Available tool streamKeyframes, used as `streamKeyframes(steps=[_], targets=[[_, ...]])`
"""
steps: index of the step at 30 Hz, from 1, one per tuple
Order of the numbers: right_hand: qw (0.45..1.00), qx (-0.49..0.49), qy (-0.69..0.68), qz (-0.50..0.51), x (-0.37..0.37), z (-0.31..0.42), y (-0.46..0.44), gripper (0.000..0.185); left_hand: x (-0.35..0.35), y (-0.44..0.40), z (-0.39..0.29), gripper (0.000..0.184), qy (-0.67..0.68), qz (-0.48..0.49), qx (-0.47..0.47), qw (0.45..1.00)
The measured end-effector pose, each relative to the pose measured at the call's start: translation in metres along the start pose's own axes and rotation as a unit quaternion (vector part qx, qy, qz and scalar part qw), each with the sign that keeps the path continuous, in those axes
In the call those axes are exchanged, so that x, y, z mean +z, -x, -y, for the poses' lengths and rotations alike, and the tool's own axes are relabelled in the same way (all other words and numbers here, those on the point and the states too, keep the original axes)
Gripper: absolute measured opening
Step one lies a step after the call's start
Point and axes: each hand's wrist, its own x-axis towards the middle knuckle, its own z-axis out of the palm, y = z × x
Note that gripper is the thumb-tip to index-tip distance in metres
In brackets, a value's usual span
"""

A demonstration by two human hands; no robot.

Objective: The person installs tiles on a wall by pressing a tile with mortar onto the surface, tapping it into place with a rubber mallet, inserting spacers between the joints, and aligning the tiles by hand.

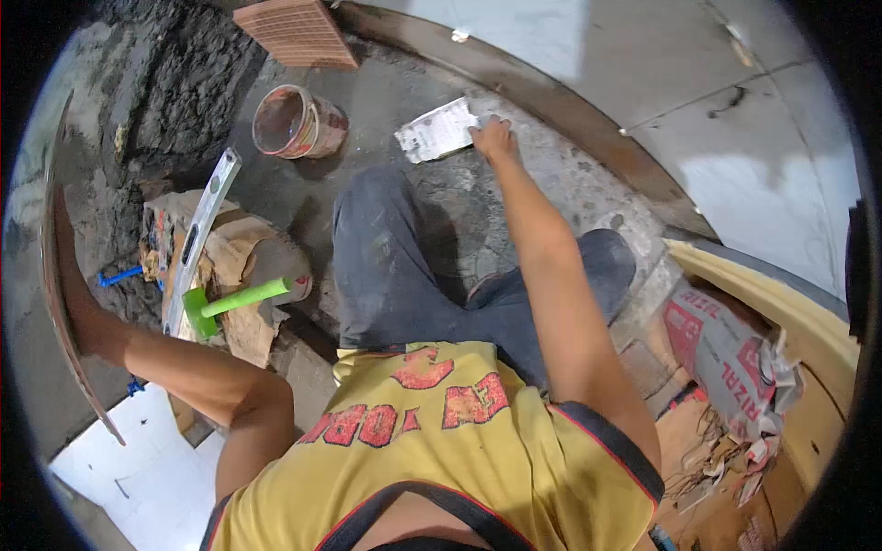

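Note:
At the far left my left hand point(66, 248) holds up a large thin tile point(51, 266), seen nearly edge-on, with the palm against its inner side; the fingertips are hard to make out. My right arm reaches forward, and my right hand point(494, 138) grips the right end of a flat whitish rectangular piece, like a tile offcut point(436, 131), on the rough floor. Left of that piece stands a stained bucket point(303, 124). A bright green mallet point(234, 303) rests beside a long metal spirit level point(202, 239), nearer my left arm.
Wet dark mortar point(156, 83) covers the upper left. A ribbed reddish block point(296, 33) stands beyond the bucket. Laid tiles point(726, 119) lie past a raised edge at upper right. A cement bag point(721, 354) is at right, and white sheets point(138, 468) lie at lower left.

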Motion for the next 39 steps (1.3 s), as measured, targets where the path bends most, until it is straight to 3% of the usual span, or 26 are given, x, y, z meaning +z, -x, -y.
streamKeyframes(steps=[3, 4, 7, 12, 14, 15, 18, 22, 24, 27, 30, 32, 34, 37, 39], targets=[[0.999, 0.003, -0.037, 0.033, 0.017, 0.001, -0.003, 0.046, -0.002, 0.01, -0.022, 0.098, 0.087, -0.014, -0.02, 0.996], [0.999, 0.028, -0.03, 0.015, 0.029, 0.002, -0.003, 0.04, 0.006, 0.018, -0.017, 0.092, 0.062, -0.039, -0.002, 0.997], [0.992, -0.018, -0.001, 0.124, 0.038, 0.001, 0.003, 0.034, 0.025, 0.035, 0.01, 0.081, 0.025, -0.07, 0.027, 0.997], [0.992, 0.002, -0.004, 0.124, 0.056, -0.005, 0.029, 0.038, 0.006, 0.029, 0.005, 0.081, 0.034, -0.021, 0.001, 0.999], [0.998, -0.021, -0.021, 0.054, 0.041, -0.02, 0.055, 0.034, -0.002, 0.027, 0.009, 0.081, 0.03, -0.012, -0.005, 0.999], [0.999, -0.035, -0.029, 0.018, 0.031, -0.028, 0.068, 0.032, -0.007, 0.025, 0.009, 0.081, 0.027, -0.005, -0.008, 1.0], [0.992, -0.084, 0.027, 0.086, -0.005, -0.077, 0.082, 0.029, -0.02, 0.014, 0.014, 0.08, 0.017, 0.014, -0.009, 1.0], [0.993, -0.107, 0.014, 0.039, -0.096, -0.094, 0.124, 0.031, -0.037, -0.003, 0.035, 0.08, -0.002, 0.035, -0.01, 0.999], [0.994, -0.103, -0.001, 0.027, -0.144, -0.09, 0.146, 0.034, -0.043, -0.015, 0.051, 0.08, -0.01, 0.036, -0.013, 0.999], [0.978, -0.187, -0.031, -0.091, -0.224, -0.04, 0.199, 0.026, -0.046, -0.034, 0.077, 0.079, -0.016, 0.045, 0.002, 0.999], [0.908, -0.321, -0.104, -0.249, -0.307, 0.069, 0.276, 0.008, -0.037, -0.049, 0.106, 0.079, -0.011, 0.047, 0.021, 0.999], [0.805, -0.47, -0.051, -0.359, -0.348, 0.132, 0.328, 0.013, -0.03, -0.06, 0.126, 0.079, 0.002, 0.048, 0.023, 0.999], [0.718, -0.588, 0.01, -0.373, -0.372, 0.178, 0.367, 0.023, -0.022, -0.068, 0.141, 0.079, 0.011, 0.049, 0.024, 0.998], [0.631, -0.652, 0.064, -0.415, -0.384, 0.218, 0.381, 0.031, -0.009, -0.078, 0.156, 0.079, 0.029, 0.054, 0.025, 0.998], [0.608, -0.641, 0.085, -0.46, -0.398, 0.227, 0.375, 0.031, -0.002, -0.083, 0.166, 0.079, 0.039, 0.056, 0.024, 0.997]])
